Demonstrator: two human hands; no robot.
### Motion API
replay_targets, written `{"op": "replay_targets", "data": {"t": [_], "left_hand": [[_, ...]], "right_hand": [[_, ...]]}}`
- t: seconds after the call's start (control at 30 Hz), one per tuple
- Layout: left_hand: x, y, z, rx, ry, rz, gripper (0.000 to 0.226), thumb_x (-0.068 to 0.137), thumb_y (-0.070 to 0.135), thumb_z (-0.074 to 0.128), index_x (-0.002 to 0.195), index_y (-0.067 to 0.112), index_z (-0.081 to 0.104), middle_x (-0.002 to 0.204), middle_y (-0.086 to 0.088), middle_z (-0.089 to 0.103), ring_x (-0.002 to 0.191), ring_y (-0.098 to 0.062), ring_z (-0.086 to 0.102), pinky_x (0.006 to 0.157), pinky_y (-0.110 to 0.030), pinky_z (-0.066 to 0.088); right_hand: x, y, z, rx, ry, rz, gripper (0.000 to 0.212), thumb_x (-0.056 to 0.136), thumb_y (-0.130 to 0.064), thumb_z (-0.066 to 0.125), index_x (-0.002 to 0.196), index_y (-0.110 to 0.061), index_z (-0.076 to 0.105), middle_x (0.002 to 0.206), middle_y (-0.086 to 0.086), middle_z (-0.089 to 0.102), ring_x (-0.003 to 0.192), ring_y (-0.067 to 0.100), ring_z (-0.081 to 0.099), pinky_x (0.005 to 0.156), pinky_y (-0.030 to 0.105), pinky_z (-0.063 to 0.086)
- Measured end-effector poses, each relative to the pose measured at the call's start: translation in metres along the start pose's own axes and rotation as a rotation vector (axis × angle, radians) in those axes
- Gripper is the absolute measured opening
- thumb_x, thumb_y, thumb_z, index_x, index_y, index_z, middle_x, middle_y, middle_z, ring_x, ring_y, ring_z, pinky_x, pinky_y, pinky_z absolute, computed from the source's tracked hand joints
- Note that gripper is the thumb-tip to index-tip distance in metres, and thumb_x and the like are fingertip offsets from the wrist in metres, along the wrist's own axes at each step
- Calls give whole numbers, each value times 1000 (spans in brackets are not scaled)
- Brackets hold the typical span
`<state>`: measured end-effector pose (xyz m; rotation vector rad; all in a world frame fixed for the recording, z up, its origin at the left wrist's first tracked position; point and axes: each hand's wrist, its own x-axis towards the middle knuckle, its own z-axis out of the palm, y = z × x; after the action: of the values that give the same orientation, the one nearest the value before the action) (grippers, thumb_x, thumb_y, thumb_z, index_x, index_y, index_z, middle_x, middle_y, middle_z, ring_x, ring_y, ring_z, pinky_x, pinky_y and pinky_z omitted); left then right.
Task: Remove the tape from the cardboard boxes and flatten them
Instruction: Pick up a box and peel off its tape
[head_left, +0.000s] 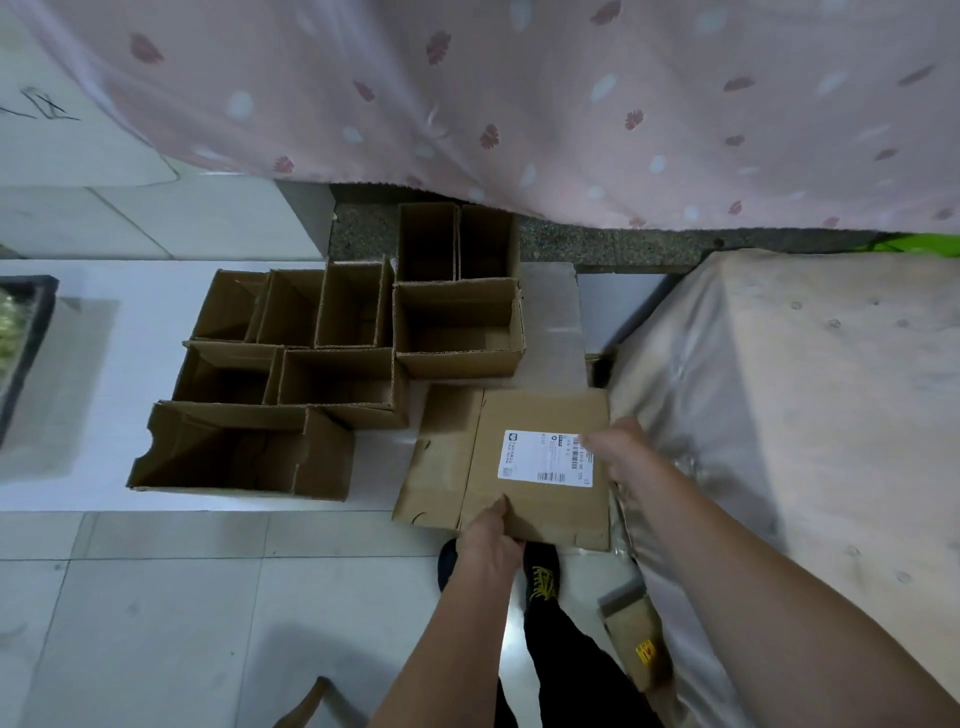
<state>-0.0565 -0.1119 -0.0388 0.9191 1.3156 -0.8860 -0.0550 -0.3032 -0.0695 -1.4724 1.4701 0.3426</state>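
Flattened box (524, 467) held over floor in front of the open boxes (332, 364) — left hand (491, 535) pinches its near edge, right hand (618, 449) grips the right edge by the shipping label (545, 457), fingers curled — likely steadying it flat for stacking.

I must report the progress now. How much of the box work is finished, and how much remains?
Done: nothing clearly; no flattened pile is visible. In hand: the labelled box looks flattened, held by the left hand at its near edge and the right hand at its right side. Left: about eight open boxes stand unflattened on the floor.
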Motion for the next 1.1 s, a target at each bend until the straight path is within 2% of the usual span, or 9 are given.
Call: {"op": "replay_targets", "data": {"t": [0.07, 0.17, 0.27, 0.47, 0.57, 0.67, 0.8, 0.93, 1.1], "left_hand": [[-8, -2, -2, 28, -10, 55, 32, 96, 4, 64, 127, -1, 60, 125, -21, 66, 99, -33, 65, 69, -44, 52], [-18, -5, -6, 76, 13, 120, 31, 93, 1, 68, 123, -4, 62, 121, -22, 67, 95, -35, 66, 66, -51, 57], [-24, -7, -13, 84, 75, 216, 36, 85, -4, 75, 119, -6, 63, 119, -23, 68, 107, -37, 66, 95, -52, 54], [-45, -5, -37, 172, 60, 279, 33, 84, -7, 74, 115, -10, 62, 115, -24, 68, 105, -37, 65, 97, -52, 53], [-58, -6, -50, 215, 35, 234, 13, 89, -5, 69, 99, -8, 61, 98, -21, 68, 85, -33, 64, 76, -47, 54], [-69, -9, -59, 249, -16, 230, 5, 93, -5, 64, 96, -7, 61, 92, -18, 66, 81, -31, 62, 86, -43, 50], [-77, -8, -76, 281, 27, 427, 34, 87, -8, 70, 120, -8, 62, 118, -21, 68, 111, -39, 64, 95, -48, 52], [-81, -1, -103, 335, 55, 607, 39, 84, 1, 78, 120, 0, 63, 113, -14, 71, 104, -30, 68, 91, -43, 55], [-80, -2, -125, 263, 82, 755, 39, 82, 13, 82, 118, 9, 64, 105, -6, 75, 96, -24, 71, 80, -36, 59]], "right_hand": [[-6, 2, -10, 1, -46, 17, 19, 83, 1, 75, 89, -2, 57, 101, 13, 67, 75, 23, 65, 76, 31, 55], [-18, -1, -27, 26, -144, 45, 45, 79, 4, 77, 120, 8, 58, 116, 23, 67, 104, 34, 66, 96, 48, 53], [-20, -15, -48, -16, -103, -106, 34, 77, -5, 81, 107, 3, 66, 108, 21, 70, 96, 33, 69, 84, 42, 58], [-23, -52, -74, -450, -338, -421, 15, 84, -32, 79, 88, -18, 78, 85, 2, 72, 69, 12, 63, 53, 21, 48], [-27, -58, -64, -681, -475, -442, 36, 84, -44, 76, 103, -13, 76, 100, 2, 70, 86, 16, 64, 69, 27, 49], [-39, -54, -50, -825, -555, -405, 58, 79, -60, 74, 112, -12, 69, 109, 2, 66, 93, 19, 64, 75, 30, 50], [-53, -40, -33, -611, -673, -397, 46, 75, -45, 84, 106, -18, 63, 100, 1, 71, 89, 20, 69, 71, 32, 57], [-63, -24, -20, -424, -742, -428, 40, 76, -34, 86, 108, -13, 72, 99, 3, 77, 92, 22, 73, 87, 43, 59], [-88, -7, -7, -328, -644, -603, 18, 84, -40, 78, 93, -29, 67, 87, -15, 73, 77, 3, 69, 56, 20, 50]]}}
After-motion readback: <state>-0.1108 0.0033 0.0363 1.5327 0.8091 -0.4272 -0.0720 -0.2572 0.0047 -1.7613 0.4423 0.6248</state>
